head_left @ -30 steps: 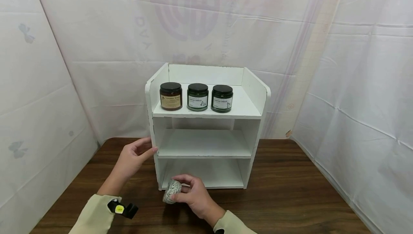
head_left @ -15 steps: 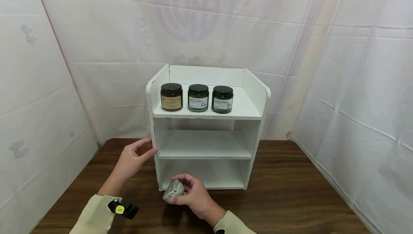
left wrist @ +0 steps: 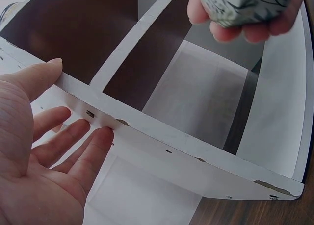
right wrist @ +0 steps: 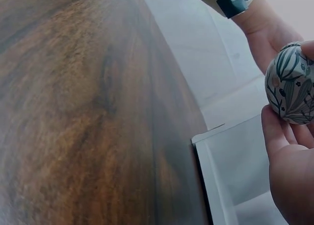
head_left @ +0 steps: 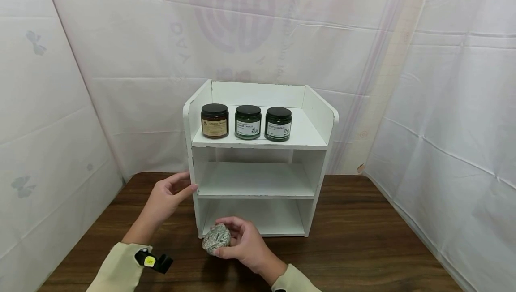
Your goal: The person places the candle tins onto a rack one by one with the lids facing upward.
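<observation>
Patterned with grey-green leaves, the round ceramic knob (head_left: pixel 216 239) is sitting in the right hand (head_left: pixel 246 245), whose grip is pinching it just before the white shelf unit's (head_left: pixel 258 157) lowest bay; beyond, the left hand (head_left: pixel 163 200), fingers spread, is bracing the unit's left wall.

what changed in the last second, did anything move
Barely anything. The right hand turned the patterned ball slightly in its grip and edged it right, in front of the bottom shelf opening. The left hand stayed against the left side of the white shelf, and the three jars on top did not move.
</observation>
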`<action>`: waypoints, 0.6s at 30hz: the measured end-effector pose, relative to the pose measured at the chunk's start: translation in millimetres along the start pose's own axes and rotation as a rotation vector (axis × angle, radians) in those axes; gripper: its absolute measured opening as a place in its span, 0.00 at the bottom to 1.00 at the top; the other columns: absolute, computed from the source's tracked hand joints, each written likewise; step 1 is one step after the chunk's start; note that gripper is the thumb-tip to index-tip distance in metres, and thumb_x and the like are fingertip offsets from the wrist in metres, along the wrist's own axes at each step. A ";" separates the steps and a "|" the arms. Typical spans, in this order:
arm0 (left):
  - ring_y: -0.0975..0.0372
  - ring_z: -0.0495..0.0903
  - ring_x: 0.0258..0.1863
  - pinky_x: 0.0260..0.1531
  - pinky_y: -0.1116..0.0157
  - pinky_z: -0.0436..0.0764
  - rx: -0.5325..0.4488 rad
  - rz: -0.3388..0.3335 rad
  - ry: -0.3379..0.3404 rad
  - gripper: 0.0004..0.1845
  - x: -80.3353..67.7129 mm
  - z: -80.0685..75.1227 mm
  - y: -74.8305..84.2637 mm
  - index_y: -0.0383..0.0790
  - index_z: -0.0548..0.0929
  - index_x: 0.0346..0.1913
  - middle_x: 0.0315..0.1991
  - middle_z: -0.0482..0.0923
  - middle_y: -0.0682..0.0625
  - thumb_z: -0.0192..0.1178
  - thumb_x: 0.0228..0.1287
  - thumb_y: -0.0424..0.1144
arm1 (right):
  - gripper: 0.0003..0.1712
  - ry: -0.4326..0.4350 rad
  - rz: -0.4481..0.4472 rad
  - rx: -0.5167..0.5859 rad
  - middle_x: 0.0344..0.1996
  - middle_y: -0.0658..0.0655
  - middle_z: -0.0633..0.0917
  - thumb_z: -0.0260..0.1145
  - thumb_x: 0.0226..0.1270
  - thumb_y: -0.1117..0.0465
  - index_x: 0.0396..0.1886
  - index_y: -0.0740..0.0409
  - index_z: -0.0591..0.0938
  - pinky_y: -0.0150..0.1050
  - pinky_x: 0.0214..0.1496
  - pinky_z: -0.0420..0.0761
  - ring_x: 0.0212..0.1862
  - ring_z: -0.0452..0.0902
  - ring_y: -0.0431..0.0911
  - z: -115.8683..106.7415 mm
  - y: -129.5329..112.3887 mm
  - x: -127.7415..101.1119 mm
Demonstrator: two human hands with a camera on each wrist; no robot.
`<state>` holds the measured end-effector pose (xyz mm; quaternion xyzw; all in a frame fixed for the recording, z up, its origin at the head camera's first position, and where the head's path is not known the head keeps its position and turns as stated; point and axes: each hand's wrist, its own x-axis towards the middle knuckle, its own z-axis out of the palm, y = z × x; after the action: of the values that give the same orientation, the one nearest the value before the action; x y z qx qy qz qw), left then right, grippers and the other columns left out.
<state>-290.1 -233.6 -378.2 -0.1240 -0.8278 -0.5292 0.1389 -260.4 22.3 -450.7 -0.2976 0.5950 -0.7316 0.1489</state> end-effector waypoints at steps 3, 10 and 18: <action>0.77 0.81 0.48 0.45 0.74 0.82 -0.002 0.003 0.000 0.28 -0.1 0.2 -0.1 0.38 0.77 0.70 0.60 0.83 0.37 0.66 0.72 0.45 | 0.37 0.000 0.001 0.012 0.53 0.57 0.84 0.75 0.51 0.77 0.63 0.72 0.75 0.33 0.53 0.84 0.51 0.84 0.42 -0.5 -2.9 -1.0; 0.77 0.81 0.48 0.45 0.74 0.82 -0.009 -0.004 0.001 0.28 -0.6 0.4 0.5 0.38 0.76 0.70 0.60 0.82 0.37 0.66 0.72 0.45 | 0.38 -0.018 0.002 0.046 0.52 0.54 0.82 0.74 0.51 0.77 0.64 0.72 0.72 0.33 0.52 0.84 0.52 0.82 0.42 -4.8 -5.5 -2.1; 0.77 0.81 0.48 0.44 0.74 0.82 0.000 -0.009 0.004 0.28 0.3 0.4 -0.3 0.38 0.76 0.70 0.60 0.82 0.37 0.66 0.72 0.46 | 0.41 -0.018 -0.022 0.043 0.51 0.53 0.82 0.76 0.49 0.78 0.64 0.80 0.68 0.32 0.53 0.84 0.51 0.81 0.41 -6.0 -8.3 -3.8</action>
<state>-290.5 -233.3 -378.6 -0.1191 -0.8282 -0.5299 0.1383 -260.0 31.2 -444.4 -0.3077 0.5745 -0.7430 0.1525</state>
